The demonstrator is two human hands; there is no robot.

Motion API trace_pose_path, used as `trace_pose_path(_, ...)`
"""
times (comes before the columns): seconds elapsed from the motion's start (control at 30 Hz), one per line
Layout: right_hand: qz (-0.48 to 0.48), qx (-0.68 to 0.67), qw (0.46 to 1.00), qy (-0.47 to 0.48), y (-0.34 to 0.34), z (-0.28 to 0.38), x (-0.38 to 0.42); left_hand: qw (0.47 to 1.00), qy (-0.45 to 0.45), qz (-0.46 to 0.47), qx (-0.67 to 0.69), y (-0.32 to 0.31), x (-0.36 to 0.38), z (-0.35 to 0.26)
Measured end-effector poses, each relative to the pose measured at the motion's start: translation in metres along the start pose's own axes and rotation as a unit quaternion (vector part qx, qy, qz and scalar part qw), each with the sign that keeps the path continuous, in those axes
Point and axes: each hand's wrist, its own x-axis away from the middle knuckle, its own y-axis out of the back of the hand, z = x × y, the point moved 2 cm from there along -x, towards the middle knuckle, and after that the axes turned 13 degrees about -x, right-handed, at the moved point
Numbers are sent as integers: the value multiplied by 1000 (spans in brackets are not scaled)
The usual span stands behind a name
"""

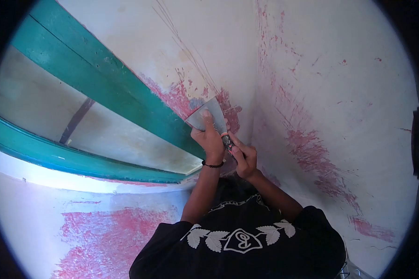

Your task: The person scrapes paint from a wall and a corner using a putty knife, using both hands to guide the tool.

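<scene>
A paint scraper (209, 113) with a wide metal blade and a dark, orange-trimmed handle is pressed against the wall, right by the green frame. My right hand (245, 159) is wrapped round its handle. Higher up, my left hand (210, 138) grips the scraper as well, one finger lying flat on the blade. A dark bracelet circles the left wrist. Around the blade, the wall has patches of scraped red paint (177, 96) and a small grey patch. The blade's edge meets this rough area.
A green wooden frame (111, 88) with a pale panel runs diagonally along the left. The right-hand wall (358, 116) meets the worked wall in a corner and bears red streaks. Below the frame is a large red patch (111, 237).
</scene>
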Motion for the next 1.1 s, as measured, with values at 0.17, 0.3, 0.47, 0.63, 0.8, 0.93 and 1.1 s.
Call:
trace_pose_path(0.17, -1, 0, 1000, 10, 2, -2, 2, 1000, 26, 7, 8, -1, 6, -7)
trace_pose_path(0.3, -3, 4, 1000, 25, -1, 7, -10, 1000, 13, 7, -14, -10, 6, -35)
trace_pose_path(0.47, -4, 14, 999, 30, 0, 13, -9, 999, -32, 1, -27, -4, 0, -10)
trace_pose_path(0.63, 13, 8, 999, 35, 2, 13, -14, 1000, 2, -11, -25, -13, 6, -26)
trace_pose_path(0.8, 22, 12, 1000, 2, 5, 26, -28, 999, -36, 17, -25, -16, -7, -38)
trace_pose_path(0.93, -1, -12, 999, 36, 3, 13, -12, 999, 6, 4, -31, -3, -6, 8)
trace_pose_path(1.1, 19, 5, 1000, 19, 6, 21, -19, 999, -5, -3, -42, -13, -7, -22)
